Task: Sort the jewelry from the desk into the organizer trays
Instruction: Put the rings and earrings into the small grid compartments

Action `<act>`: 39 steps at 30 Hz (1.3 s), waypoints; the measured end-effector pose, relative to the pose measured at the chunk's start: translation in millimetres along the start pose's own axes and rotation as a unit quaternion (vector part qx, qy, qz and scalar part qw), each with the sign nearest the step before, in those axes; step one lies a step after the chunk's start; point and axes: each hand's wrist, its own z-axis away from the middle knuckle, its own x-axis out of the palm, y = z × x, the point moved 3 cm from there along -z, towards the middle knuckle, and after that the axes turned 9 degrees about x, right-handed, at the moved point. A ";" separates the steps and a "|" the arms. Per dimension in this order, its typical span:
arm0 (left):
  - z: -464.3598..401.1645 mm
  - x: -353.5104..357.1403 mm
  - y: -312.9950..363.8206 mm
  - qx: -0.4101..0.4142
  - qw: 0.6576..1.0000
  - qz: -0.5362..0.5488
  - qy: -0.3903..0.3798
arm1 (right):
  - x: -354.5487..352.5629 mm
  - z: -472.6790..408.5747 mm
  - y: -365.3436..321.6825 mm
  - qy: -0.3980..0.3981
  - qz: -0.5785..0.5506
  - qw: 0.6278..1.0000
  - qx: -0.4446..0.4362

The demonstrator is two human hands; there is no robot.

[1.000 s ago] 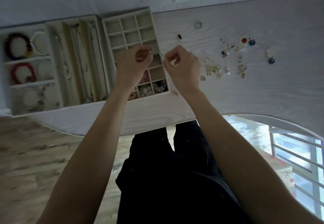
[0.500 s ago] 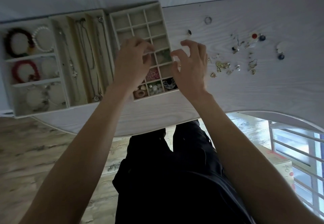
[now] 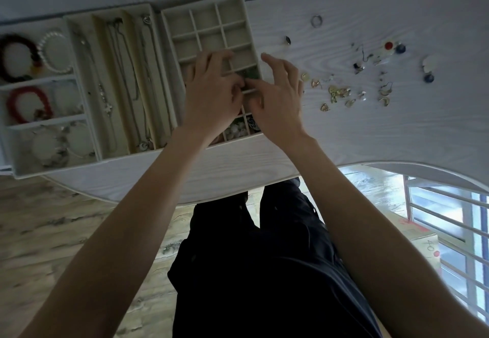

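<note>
Both hands have been lowered since a second ago onto the gridded tray (image 3: 239, 6), over the cell holding a green piece (image 3: 250, 73); the small item pinched between them then is no longer seen. Left hand (image 3: 213, 91) fingers are curled over the cells, right hand (image 3: 276, 99) is spread, thumb at the divider; grasp on anything cannot be told. Loose earrings (image 3: 340, 93) and a ring (image 3: 316, 21) lie on bare table (image 3: 397, 131) right of the tray, near the curved front edge. Necklace tray (image 3: 79, 78) and bracelet tray (image 3: 16, 152) sit left. "40" is read on a floor box (image 3: 423, 242)
</note>
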 end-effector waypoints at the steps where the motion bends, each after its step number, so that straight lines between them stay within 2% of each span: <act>1: 1.0 -0.5 -0.6 0.005 1.000 -0.003 0.004 | 0.2 -0.2 -0.3 0.001 -0.002 1.000 0.000; 6: 1.6 -2.7 1.2 -0.008 0.999 -0.026 0.023 | -11.1 -3.7 1.5 0.090 0.032 0.995 -0.027; 9: -12.4 -0.9 7.8 -0.034 0.998 -0.051 -0.004 | -15.6 -7.5 9.8 0.110 0.001 0.994 -0.020; 13: -28.1 2.1 8.6 -0.022 0.996 -0.078 -0.037 | -13.2 -7.6 16.7 0.089 0.000 0.996 -0.026; 18: -35.4 -0.6 5.5 -0.011 0.996 -0.076 -0.043 | -14.4 -11.0 15.0 0.095 0.005 0.995 -0.040; 27: -16.9 -4.9 3.6 -0.067 0.995 -0.068 0.034 | -9.2 -8.8 4.9 0.055 0.030 0.996 -0.056; 32: -12.0 -9.2 8.0 -0.072 0.994 -0.074 0.046 | -0.6 -10.0 -1.2 0.014 0.040 0.997 -0.057; 39: -2.1 -17.3 -9.4 -0.080 0.992 -0.016 0.099 | -3.9 -10.5 -3.7 0.036 0.022 0.998 -0.039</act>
